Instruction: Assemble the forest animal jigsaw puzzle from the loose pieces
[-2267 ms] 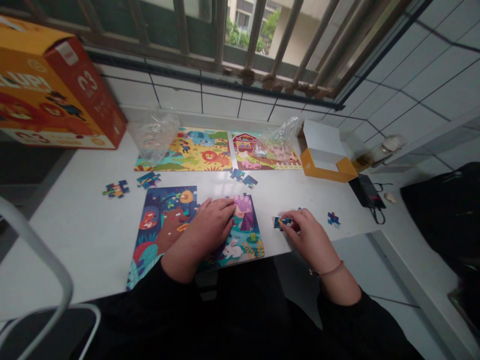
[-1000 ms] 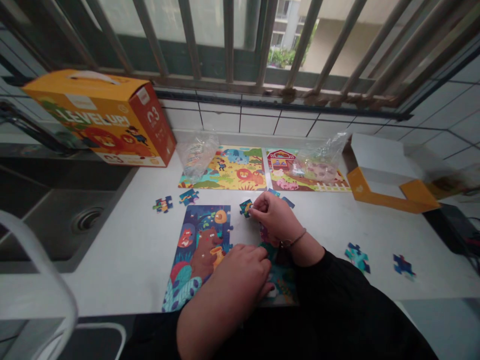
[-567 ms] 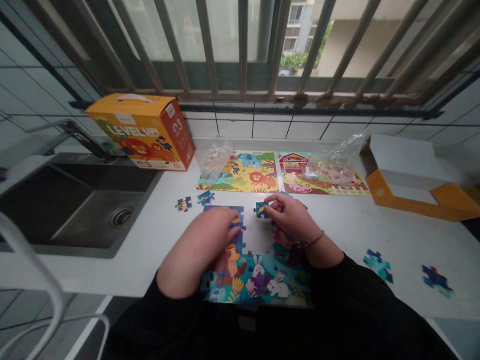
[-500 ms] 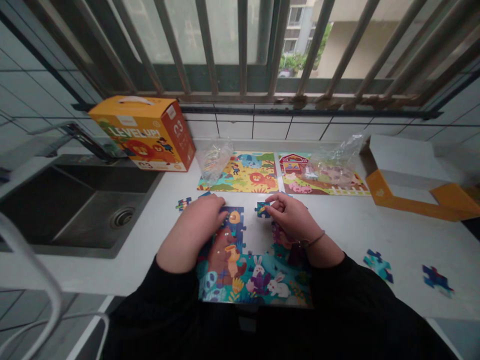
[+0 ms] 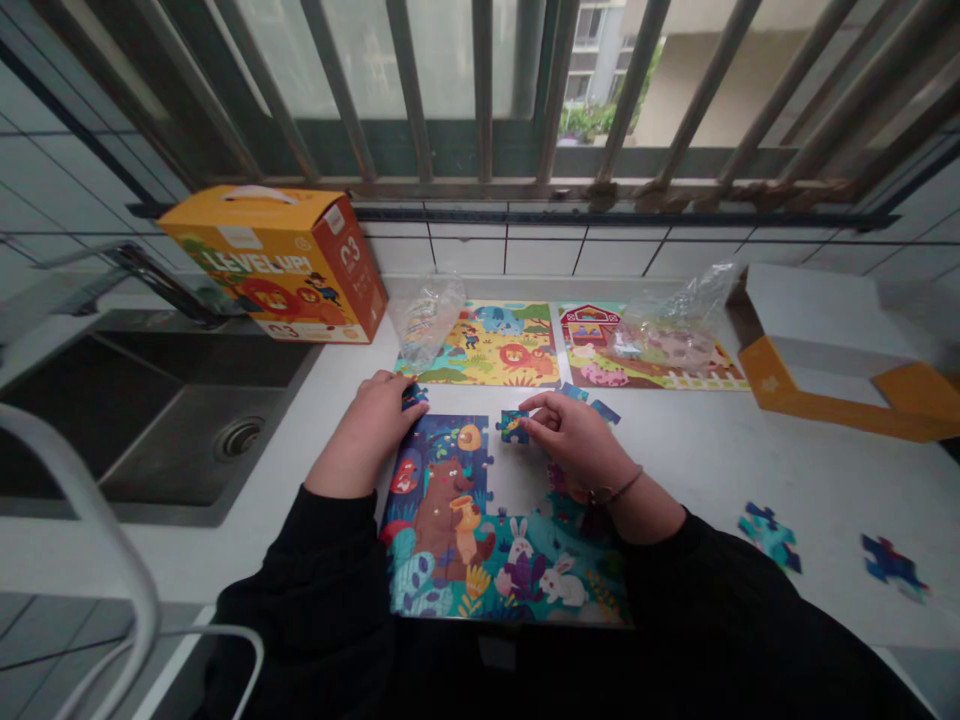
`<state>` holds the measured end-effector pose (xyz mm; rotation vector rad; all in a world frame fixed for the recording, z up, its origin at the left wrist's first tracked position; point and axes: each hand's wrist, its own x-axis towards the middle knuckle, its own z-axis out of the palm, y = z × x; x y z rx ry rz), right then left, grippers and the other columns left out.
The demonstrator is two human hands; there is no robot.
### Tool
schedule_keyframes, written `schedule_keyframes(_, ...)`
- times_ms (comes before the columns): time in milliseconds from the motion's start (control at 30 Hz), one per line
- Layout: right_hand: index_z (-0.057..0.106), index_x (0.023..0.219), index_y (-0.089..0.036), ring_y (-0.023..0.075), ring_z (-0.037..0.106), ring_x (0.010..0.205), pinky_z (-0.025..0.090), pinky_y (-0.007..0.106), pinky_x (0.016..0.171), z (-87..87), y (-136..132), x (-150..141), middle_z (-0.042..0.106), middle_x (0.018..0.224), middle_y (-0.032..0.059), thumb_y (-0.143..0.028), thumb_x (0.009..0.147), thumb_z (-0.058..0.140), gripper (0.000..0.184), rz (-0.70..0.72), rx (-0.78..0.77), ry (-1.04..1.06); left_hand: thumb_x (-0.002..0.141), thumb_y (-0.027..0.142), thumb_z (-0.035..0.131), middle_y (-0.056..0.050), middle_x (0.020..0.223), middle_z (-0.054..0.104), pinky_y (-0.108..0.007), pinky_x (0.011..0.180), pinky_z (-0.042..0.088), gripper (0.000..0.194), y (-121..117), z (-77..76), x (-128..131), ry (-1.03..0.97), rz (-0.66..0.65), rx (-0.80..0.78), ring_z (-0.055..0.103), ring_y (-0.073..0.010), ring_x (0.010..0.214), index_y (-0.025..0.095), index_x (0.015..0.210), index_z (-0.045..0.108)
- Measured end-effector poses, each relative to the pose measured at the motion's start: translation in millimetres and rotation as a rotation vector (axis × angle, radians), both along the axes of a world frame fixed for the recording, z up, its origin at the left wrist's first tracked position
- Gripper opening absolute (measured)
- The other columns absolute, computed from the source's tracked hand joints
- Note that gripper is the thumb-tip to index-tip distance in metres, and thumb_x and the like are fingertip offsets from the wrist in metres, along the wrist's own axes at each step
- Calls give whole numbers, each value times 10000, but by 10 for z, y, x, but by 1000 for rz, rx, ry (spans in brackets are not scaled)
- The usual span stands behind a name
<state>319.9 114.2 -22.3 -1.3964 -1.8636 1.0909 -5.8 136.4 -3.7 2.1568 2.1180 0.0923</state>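
Observation:
A partly built bear-and-rabbit jigsaw (image 5: 450,520) lies on the white counter (image 5: 697,460) in front of me, with a gap in its upper middle. My right hand (image 5: 574,440) pinches a small blue puzzle piece (image 5: 514,427) at the top edge of that gap. My left hand (image 5: 371,425) reaches past the jigsaw's upper left corner, its fingers curled over a loose blue piece (image 5: 414,396) on the counter.
Two finished puzzles (image 5: 495,345) lie by the tiled wall under clear plastic bags (image 5: 427,315). An orange puzzle box (image 5: 281,265) stands at the left beside a steel sink (image 5: 150,420). An open orange-and-white box (image 5: 817,350) and loose pieces (image 5: 769,530) lie at the right.
My left hand slid off the jigsaw up and left onto a loose piece. My right hand carried its piece from the right side of the counter to the gap.

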Motion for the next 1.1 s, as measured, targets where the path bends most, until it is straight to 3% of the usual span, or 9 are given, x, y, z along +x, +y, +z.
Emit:
schedule_keyframes(167,746,1161,-209,155,671,699,462,281,697,-39,-31,-153,788,838,4,-279,987,734,189,33,89,-67,901,457,789,-179,1250,719,-460,1112,526,469,56,-8,-12,-55,101,-24,680,-374,1217,167,1269,762)
schedule_keyframes(333,763,1140,-215,152,676,718,443,284,715,-71,-40,-220,790,853,-4,-236,978,754,164,3,193,-198,795,390,880,-139,1221,726,-431,1007,544,479,25,31,5,-215,152,53,687,-337,1140,185,1184,691)
schedule_keyframes(467,766,1123,-207,151,675,708,441,281,715,-79,-32,-232,770,809,-16,-200,959,756,165,-41,213,-229,834,267,809,-50,1057,769,-364,865,523,267,-33,99,57,-415,128,88,710,-265,984,227,1060,673)
schedule_keyframes(567,766,1108,-205,157,691,721,445,277,718,-81,-29,-252,762,785,-20,-196,941,770,168,-69,218,-233,871,282,784,-31,986,782,-350,827,512,157,-63,149,141,-531,79,127,705,-237,904,223,987,696)
schedule_keyframes(833,754,1074,-208,167,709,726,441,279,708,-66,-19,-333,772,778,-12,-194,914,794,165,-112,193,-255,864,447,840,-36,1002,824,-345,772,563,348,-127,146,467,-836,-83,-34,730,-220,866,216,1117,779)
schedule_keyframes(1100,747,1081,-190,180,675,737,414,293,704,-42,-29,-351,746,766,-3,-227,936,816,165,-61,245,-323,903,488,762,-89,1173,845,-441,920,610,465,-103,48,480,-886,-142,-154,776,-285,1021,204,1268,806)
